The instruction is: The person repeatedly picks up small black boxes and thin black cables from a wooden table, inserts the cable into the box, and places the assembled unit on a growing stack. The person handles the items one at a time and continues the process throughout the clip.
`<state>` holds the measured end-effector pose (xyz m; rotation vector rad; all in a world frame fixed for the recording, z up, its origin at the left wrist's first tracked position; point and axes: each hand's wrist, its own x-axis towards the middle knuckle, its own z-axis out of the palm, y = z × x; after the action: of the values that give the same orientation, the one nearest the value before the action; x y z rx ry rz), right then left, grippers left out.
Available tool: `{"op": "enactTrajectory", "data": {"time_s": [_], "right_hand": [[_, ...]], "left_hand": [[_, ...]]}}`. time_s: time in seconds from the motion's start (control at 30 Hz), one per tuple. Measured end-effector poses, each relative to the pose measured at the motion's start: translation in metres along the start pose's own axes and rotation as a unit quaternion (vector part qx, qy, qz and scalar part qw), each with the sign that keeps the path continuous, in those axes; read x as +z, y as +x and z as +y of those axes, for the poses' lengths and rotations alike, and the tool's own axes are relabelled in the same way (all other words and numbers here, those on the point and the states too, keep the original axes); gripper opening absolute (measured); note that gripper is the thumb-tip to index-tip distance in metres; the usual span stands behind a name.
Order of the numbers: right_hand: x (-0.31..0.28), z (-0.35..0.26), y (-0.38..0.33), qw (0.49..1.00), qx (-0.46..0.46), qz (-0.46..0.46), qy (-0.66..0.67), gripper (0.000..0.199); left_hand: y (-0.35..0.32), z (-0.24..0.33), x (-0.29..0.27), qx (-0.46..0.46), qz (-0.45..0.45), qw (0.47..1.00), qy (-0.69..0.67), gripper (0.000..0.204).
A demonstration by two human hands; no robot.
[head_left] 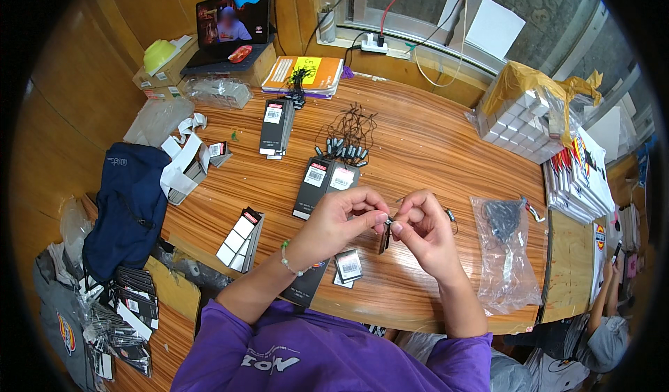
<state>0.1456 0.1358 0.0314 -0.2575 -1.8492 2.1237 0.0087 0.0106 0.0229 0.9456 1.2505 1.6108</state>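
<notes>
My left hand (341,218) and my right hand (426,233) meet above the table, thumb and forefinger of each pinched on a black string. A narrow dark tag (385,240), seen nearly edge-on, hangs below the fingertips. Just left of the hands lie two stacks of dark grey hang tags (304,198) with white barcode stickers. Black tag strings (346,141) with small plastic ends rest at the top of these stacks. Under my left wrist is a small pile of square barcode tags (348,266). Another loose string (451,216) lies beyond my right hand.
A clear bag of black strings (503,228) lies on the right, with wrapped white boxes (519,124) behind it. On the left are sticker cards (240,242) and a navy bag (125,207). A laptop (233,29) stands far left. Another person (606,340) is at lower right.
</notes>
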Motion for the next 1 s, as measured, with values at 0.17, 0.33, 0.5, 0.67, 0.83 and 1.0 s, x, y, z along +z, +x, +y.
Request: {"op": "enactTrajectory", "data": {"time_s": [0.17, 0.33, 0.5, 0.67, 0.83, 1.0], "right_hand": [[-0.002, 0.006, 0.001, 0.999, -0.019, -0.012, 0.023, 0.019], [0.0, 0.01, 0.002, 1.0, -0.025, -0.003, 0.008, 0.02], [-0.004, 0.009, 0.009, 0.992, -0.045, -0.044, -0.111, 0.025], [-0.01, 0.014, 0.006, 0.993, 0.074, -0.054, -0.08, 0.015], [-0.014, 0.004, 0.001, 0.993, -0.075, -0.036, 0.088, 0.022], [-0.009, -0.001, -0.003, 0.993, -0.086, -0.011, 0.077, 0.024]], "left_hand": [[-0.003, 0.002, -0.002, -0.015, -0.008, 0.999, -0.029, 0.01], [-0.005, -0.004, -0.002, -0.009, -0.007, 0.999, -0.049, 0.011], [0.002, -0.003, -0.001, 0.091, 0.051, 0.979, 0.174, 0.022], [0.008, 0.008, 0.0, 0.266, 0.105, 0.868, 0.406, 0.034], [-0.004, -0.018, 0.015, 0.184, -0.015, 0.955, 0.232, 0.058], [-0.013, -0.035, 0.028, 0.123, -0.028, 0.99, 0.055, 0.049]]}}
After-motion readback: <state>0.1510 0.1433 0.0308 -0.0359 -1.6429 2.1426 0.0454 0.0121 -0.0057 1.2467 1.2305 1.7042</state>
